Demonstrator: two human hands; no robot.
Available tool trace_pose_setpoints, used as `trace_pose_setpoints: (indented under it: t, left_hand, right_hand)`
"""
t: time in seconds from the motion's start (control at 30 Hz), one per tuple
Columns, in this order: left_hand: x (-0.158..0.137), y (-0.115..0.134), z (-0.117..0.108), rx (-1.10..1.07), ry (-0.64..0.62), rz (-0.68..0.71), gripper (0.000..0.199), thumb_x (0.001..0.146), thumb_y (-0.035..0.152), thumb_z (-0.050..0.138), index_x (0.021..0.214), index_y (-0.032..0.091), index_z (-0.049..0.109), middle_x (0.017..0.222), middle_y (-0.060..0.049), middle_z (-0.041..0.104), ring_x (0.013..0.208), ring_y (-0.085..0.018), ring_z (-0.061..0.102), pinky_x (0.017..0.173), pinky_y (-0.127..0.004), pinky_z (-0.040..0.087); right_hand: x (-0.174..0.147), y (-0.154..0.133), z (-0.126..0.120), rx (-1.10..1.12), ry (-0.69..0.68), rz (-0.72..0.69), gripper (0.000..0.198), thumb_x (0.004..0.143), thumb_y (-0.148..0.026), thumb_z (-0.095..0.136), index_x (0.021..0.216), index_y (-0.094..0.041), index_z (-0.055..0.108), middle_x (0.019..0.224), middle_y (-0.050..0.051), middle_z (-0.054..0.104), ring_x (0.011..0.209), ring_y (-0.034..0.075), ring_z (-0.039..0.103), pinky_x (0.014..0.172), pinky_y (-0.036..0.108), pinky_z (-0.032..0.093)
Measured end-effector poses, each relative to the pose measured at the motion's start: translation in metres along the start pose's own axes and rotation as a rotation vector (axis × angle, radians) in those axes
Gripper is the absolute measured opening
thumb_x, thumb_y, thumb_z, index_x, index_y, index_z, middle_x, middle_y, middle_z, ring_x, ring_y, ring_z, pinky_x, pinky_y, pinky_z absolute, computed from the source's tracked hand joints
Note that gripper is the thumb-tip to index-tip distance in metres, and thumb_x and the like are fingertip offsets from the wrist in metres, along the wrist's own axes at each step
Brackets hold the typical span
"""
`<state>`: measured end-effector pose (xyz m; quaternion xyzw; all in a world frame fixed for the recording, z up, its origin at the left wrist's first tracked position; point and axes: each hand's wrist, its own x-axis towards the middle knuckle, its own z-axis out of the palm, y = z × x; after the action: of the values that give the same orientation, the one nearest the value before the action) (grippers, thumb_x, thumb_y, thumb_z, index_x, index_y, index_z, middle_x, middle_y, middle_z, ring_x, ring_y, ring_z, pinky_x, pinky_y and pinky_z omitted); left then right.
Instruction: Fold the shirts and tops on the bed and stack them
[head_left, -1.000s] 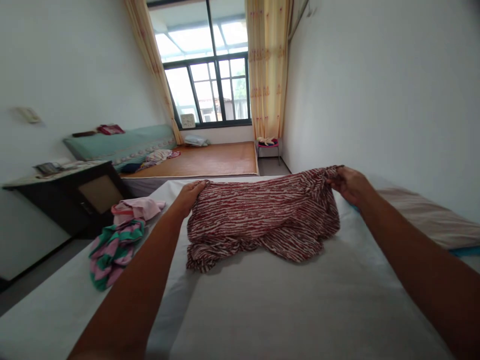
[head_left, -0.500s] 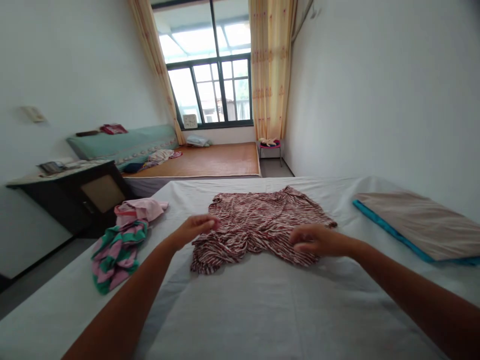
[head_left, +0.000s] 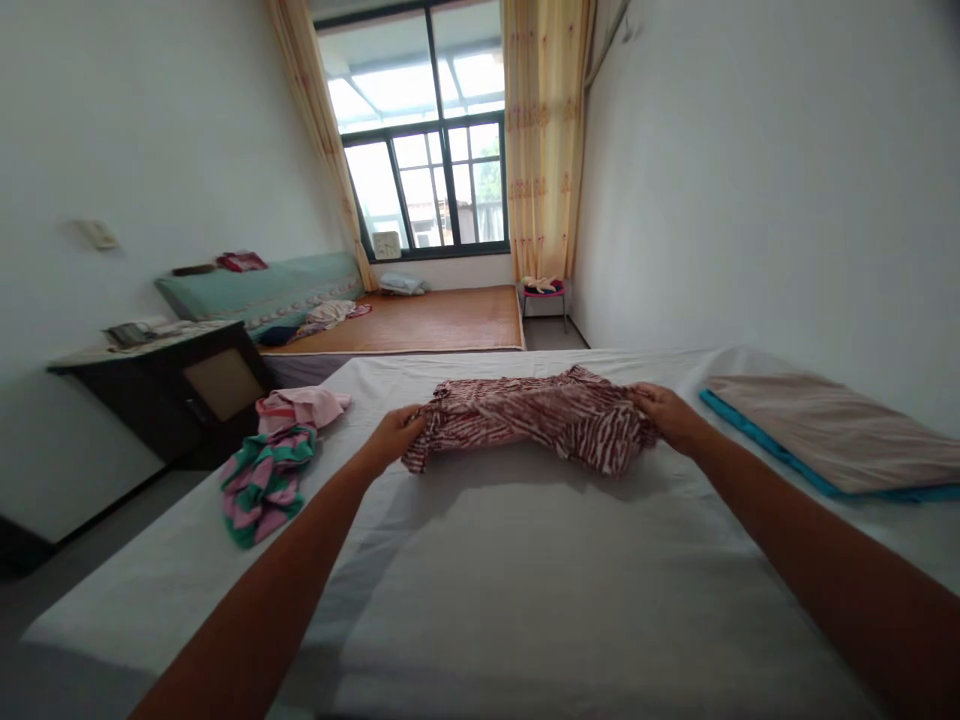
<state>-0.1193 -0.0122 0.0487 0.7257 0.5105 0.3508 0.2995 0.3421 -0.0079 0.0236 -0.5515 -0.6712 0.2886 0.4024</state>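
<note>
A dark red and white striped garment (head_left: 517,415), its exact kind unclear, is stretched between my two hands over the white sheet (head_left: 570,590). My left hand (head_left: 397,437) is closed on its left edge, and my right hand (head_left: 664,415) pinches the right edge. The near part of the cloth is lifted and hangs in loose folds, while the far part seems to rest on the sheet. Fingertips of both hands are partly hidden by the fabric.
To the left lie a pink cloth (head_left: 307,405) and a crumpled green-and-pink striped cloth (head_left: 270,480). Folded beige fabric (head_left: 832,425) over a blue piece (head_left: 772,450) sits at right. Beyond are a dark cabinet (head_left: 157,400) and a second bed with a brown mat (head_left: 450,318).
Both hands were above the garment, apart from its edges. Now they grip its two sides, and its near part is raised and pulled away from me.
</note>
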Motion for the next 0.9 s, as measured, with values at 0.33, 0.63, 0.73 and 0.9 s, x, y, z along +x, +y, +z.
trace_pose_setpoints:
  t: [0.33,0.63,0.73,0.9]
  left_hand:
    - [0.027,-0.042,0.036,0.236,0.096,-0.052,0.048,0.081,0.057,0.049,0.103,0.019,0.069,0.101,-0.008,0.071,0.098,-0.025,0.062,0.088,-0.035,0.044]
    - [0.010,-0.047,0.028,0.464,0.044,-0.027,0.051,0.072,0.030,0.061,0.122,0.021,0.063,0.118,-0.008,0.067,0.104,-0.025,0.062,0.091,-0.032,0.045]
    - [0.008,-0.043,0.027,0.544,0.081,-0.087,0.036,0.078,0.031,0.055,0.111,0.026,0.068,0.101,-0.004,0.072,0.092,-0.023,0.064,0.080,-0.029,0.046]
    - [0.009,-0.035,0.020,0.442,0.178,-0.102,0.026,0.079,0.032,0.051,0.095,0.024,0.071,0.082,-0.002,0.071,0.080,-0.021,0.062,0.069,-0.027,0.043]
  right_hand:
    - [0.003,0.008,0.018,-0.254,0.052,-0.094,0.032,0.089,-0.044,0.048,0.107,-0.022,0.063,0.107,0.008,0.070,0.097,0.023,0.064,0.088,0.037,0.047]
    - [-0.036,-0.003,0.075,-0.695,-0.137,-0.264,0.044,0.079,-0.037,0.061,0.119,-0.018,0.062,0.129,0.014,0.061,0.121,0.030,0.052,0.101,0.044,0.037]
    - [-0.032,-0.004,0.070,-0.672,-0.097,-0.236,0.027,0.082,-0.024,0.051,0.104,-0.021,0.066,0.108,0.010,0.070,0.102,0.025,0.062,0.093,0.037,0.042]
    - [-0.026,-0.016,0.034,-0.282,0.127,-0.103,0.025,0.087,-0.039,0.046,0.101,-0.022,0.059,0.085,0.005,0.068,0.078,0.022,0.062,0.073,0.033,0.047]
